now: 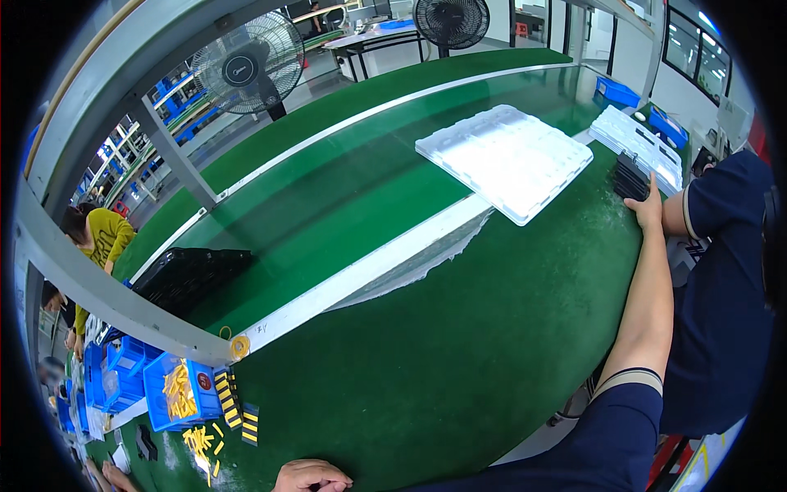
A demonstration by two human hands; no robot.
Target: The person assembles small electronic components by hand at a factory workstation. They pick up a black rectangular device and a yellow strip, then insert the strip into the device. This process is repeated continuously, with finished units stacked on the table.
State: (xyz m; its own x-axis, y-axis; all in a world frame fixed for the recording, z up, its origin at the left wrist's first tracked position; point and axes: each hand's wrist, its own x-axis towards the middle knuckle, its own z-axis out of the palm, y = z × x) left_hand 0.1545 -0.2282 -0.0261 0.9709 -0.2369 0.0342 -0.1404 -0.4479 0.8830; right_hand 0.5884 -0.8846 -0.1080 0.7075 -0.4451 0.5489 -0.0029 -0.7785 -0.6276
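Observation:
My right arm reaches far out to the right, and my right hand grips a small stack of black flat pieces at the table's edge. The stack stands beside a white molded tray. My left hand rests low at the front edge of the green table. Its fingers are curled closed, and anything inside them is hidden. Left of that hand lie loose yellow strips and black-and-yellow striped pieces.
A large white tray overlaps the green conveyor belt. A blue bin of yellow strips stands by a grey frame post. A black tray sits on the belt. A co-worker in navy is close at right.

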